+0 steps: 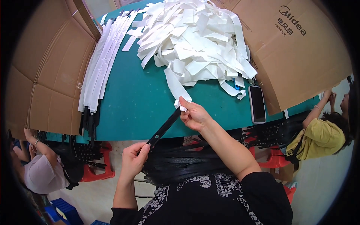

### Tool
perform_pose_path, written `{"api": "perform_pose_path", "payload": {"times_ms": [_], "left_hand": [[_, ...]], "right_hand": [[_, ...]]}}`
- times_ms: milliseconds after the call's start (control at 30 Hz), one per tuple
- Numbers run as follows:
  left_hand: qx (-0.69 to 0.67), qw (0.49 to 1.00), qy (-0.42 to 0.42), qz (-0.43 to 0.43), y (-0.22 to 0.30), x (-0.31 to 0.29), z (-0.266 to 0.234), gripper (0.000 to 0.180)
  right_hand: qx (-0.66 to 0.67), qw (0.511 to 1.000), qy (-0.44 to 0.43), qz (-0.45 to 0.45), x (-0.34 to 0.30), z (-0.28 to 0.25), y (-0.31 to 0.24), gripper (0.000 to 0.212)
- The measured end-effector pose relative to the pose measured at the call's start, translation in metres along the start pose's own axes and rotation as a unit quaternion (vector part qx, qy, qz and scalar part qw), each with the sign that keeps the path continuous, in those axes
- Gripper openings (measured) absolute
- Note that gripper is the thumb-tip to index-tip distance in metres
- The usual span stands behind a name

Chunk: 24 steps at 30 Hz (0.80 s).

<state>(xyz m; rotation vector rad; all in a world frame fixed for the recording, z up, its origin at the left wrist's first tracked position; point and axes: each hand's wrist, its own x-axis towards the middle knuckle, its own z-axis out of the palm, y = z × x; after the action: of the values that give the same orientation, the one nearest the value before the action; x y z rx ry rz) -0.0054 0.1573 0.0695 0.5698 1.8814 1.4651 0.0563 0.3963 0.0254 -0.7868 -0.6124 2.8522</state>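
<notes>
Black eyeleted strap (165,128) slants over the near edge of the green table (127,93); left hand (135,157) closed on its lower end, right hand (195,115) pinching its upper end together with a white strip (174,83). Can't tell if the strap end is inside. Step, my read: starting the white cover on; next move calls for steady strap, cover drawn along it. Beyond: white strip pile (198,45); white-covered straps (99,67) left, phone (257,104) right, loose black straps (183,161) by my lap.
</notes>
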Motion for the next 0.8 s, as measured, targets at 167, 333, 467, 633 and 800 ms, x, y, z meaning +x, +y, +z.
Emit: {"api": "perform_pose_path", "payload": {"times_ms": [167, 333, 467, 633, 800], "left_hand": [[0.014, 1.0, -0.002, -0.002, 0.001, 0.001, -0.006, 0.02], [-0.003, 1.0, -0.004, -0.008, 0.0, -0.001, -0.013, 0.02], [0.007, 1.0, 0.002, -0.012, -0.001, -0.001, -0.014, 0.02], [0.006, 0.999, -0.007, -0.043, -0.001, -0.002, -0.018, 0.022], [-0.021, 0.997, -0.027, -0.071, -0.009, -0.008, -0.019, 0.024]], "right_hand": [[-0.008, 1.0, 0.002, 0.007, 0.002, 0.0, -0.002, 0.018], [-0.014, 1.0, -0.011, 0.021, 0.002, -0.002, -0.001, 0.02], [-0.035, 0.999, -0.004, 0.02, 0.002, -0.002, -0.001, 0.021], [-0.172, 0.984, -0.014, -0.043, -0.003, -0.001, 0.002, 0.021], [-0.333, 0.938, 0.002, -0.1, -0.005, 0.0, 0.007, 0.021]]}}
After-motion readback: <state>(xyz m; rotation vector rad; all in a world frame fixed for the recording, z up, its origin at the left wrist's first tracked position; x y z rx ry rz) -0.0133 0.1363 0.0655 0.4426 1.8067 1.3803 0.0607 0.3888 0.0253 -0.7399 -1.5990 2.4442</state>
